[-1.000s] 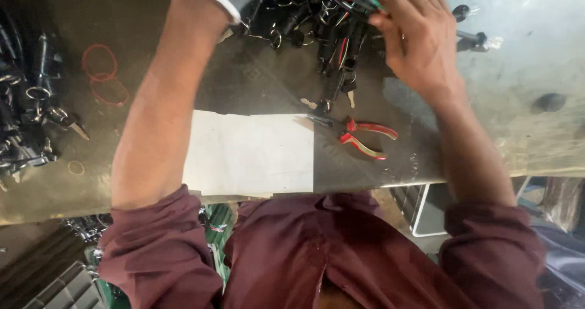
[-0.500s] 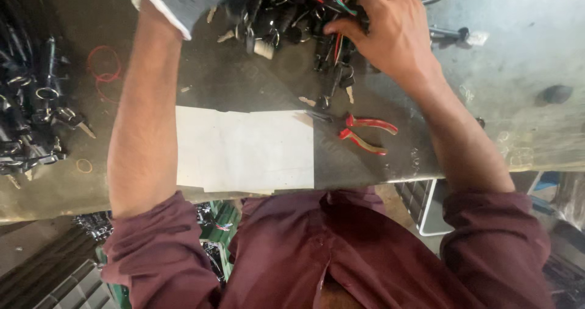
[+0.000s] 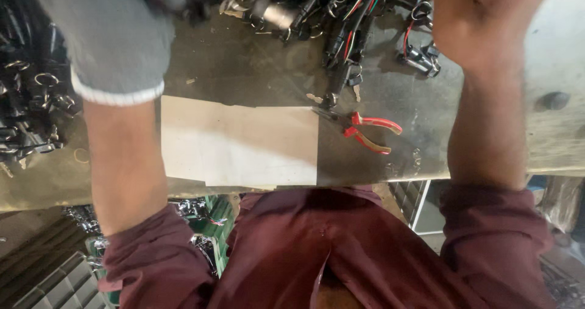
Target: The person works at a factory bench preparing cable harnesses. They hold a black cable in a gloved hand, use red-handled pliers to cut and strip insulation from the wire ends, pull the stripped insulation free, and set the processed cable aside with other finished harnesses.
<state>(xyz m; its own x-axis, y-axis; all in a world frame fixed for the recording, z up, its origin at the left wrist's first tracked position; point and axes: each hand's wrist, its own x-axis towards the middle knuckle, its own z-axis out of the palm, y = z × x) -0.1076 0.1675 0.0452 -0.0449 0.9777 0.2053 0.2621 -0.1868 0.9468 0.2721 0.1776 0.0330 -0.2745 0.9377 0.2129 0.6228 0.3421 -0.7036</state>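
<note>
My left hand (image 3: 119,38) wears a grey glove with a white cuff and reaches over the far left of the metal bench (image 3: 244,65). It is blurred, and something dark lies at its fingertips. My bare right hand (image 3: 481,17) is at the top right with its fingers curled and partly cut off by the frame edge, next to a pile of dark lock-like parts with red, green and black wires (image 3: 341,23). Whether either hand holds anything is unclear. Red-handled pliers (image 3: 368,131) lie on the bench between my arms.
A pale sheet of card (image 3: 244,144) lies flat at the bench's near edge. A second heap of dark metal parts with rings (image 3: 30,102) covers the left end. Below the bench are a green crate of parts (image 3: 210,224) and a grey ribbed tray (image 3: 42,278).
Both hands have come closer to the camera and look larger. My gloved left hand has shifted left and down. My right hand has pulled out of the wired pile toward the right.
</note>
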